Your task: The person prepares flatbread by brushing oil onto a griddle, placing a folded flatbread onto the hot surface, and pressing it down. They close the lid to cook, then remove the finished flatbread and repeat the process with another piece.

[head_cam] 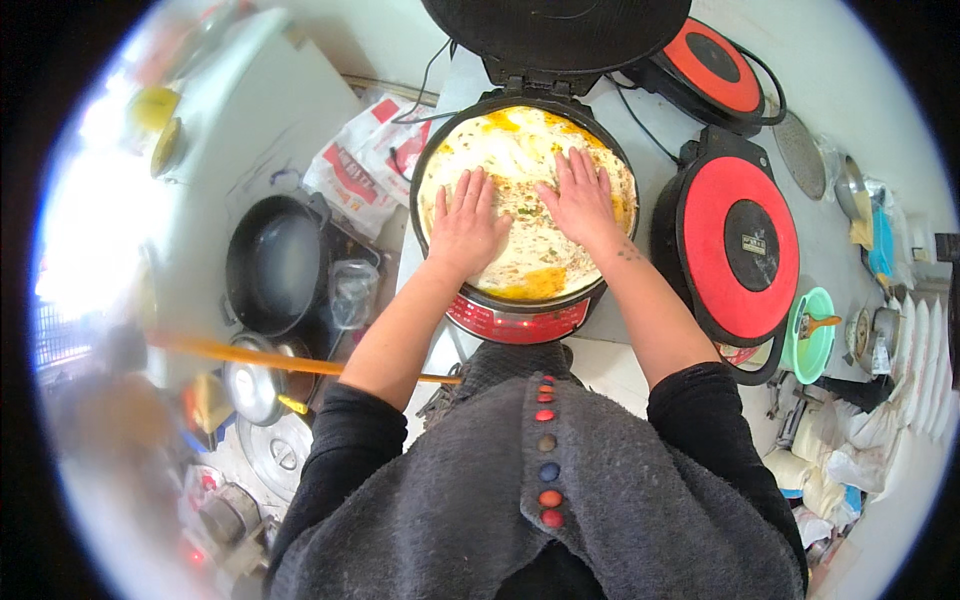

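Observation:
A large round flatbread (525,240), pale with yellow patches and green and brown flecks, fills the pan of an electric griddle (517,321) with a red front panel. My left hand (468,229) lies flat on the left part of the bread, palm down, fingers spread a little. On the right part, my right hand (581,199) presses flat too, its thumb pointing inward. Neither hand grips anything. Behind the pan, the griddle's black lid (559,34) stands raised on its hinge. The bread under my palms is hidden.
Right of the griddle sits a closed red-topped griddle (697,247), with another (709,64) behind it. A green bowl (811,337) holds a wooden-handled utensil. On the left are plastic bags (360,169), a deep black pot (276,262) and a lidded metal pot (253,382).

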Demonstrator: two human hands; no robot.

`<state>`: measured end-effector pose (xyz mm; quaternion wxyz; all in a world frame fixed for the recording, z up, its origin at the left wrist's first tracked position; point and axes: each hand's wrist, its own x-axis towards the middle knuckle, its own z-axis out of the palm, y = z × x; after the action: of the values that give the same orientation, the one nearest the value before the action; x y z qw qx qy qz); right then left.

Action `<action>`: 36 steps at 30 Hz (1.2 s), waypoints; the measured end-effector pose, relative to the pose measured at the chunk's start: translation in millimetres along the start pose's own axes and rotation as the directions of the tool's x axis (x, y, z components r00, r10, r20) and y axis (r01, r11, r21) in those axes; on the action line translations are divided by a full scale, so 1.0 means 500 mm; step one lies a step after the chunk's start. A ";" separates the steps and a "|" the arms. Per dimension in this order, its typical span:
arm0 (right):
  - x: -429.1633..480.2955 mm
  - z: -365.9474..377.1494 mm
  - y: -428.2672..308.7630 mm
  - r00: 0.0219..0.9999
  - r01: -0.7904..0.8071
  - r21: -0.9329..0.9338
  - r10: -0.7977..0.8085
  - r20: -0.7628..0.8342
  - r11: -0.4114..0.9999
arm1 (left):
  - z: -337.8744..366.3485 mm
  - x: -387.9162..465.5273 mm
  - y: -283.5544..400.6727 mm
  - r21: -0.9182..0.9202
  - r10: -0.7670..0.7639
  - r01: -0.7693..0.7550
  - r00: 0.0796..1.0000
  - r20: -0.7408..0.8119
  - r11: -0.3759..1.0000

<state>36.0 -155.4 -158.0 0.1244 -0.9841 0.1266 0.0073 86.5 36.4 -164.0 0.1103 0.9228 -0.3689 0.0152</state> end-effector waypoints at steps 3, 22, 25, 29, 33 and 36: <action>-0.007 0.016 -0.009 1.000 -0.028 -0.030 0.029 0.011 0.999 | 0.001 0.002 0.005 -0.004 0.015 -0.015 1.000 0.014 1.000; -0.040 -0.017 -0.005 0.995 0.087 -0.050 -0.084 0.060 0.995 | 0.012 0.008 0.005 0.027 0.116 -0.114 0.990 -0.074 0.993; -0.020 0.002 -0.024 0.942 0.335 -0.043 -0.336 -0.021 0.941 | 0.017 0.013 -0.004 0.031 0.105 -0.104 0.993 -0.054 0.994; -0.003 0.028 -0.024 0.943 0.333 -0.075 -0.332 0.022 0.940 | 0.029 0.019 -0.014 0.058 0.120 -0.122 0.992 0.030 0.991; 0.002 0.024 -0.015 0.951 0.304 -0.055 -0.300 0.069 0.951 | 0.027 0.025 -0.020 0.055 0.129 -0.133 0.990 0.058 0.990; -0.018 0.008 -0.004 0.947 0.314 -0.040 -0.310 0.084 0.949 | 0.012 0.010 -0.026 0.104 0.134 -0.141 0.988 0.074 0.985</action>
<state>27.8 -150.3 -161.2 0.1026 -0.9937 -0.0356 0.0288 98.8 40.9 -172.0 0.0462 0.8997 -0.4339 0.0118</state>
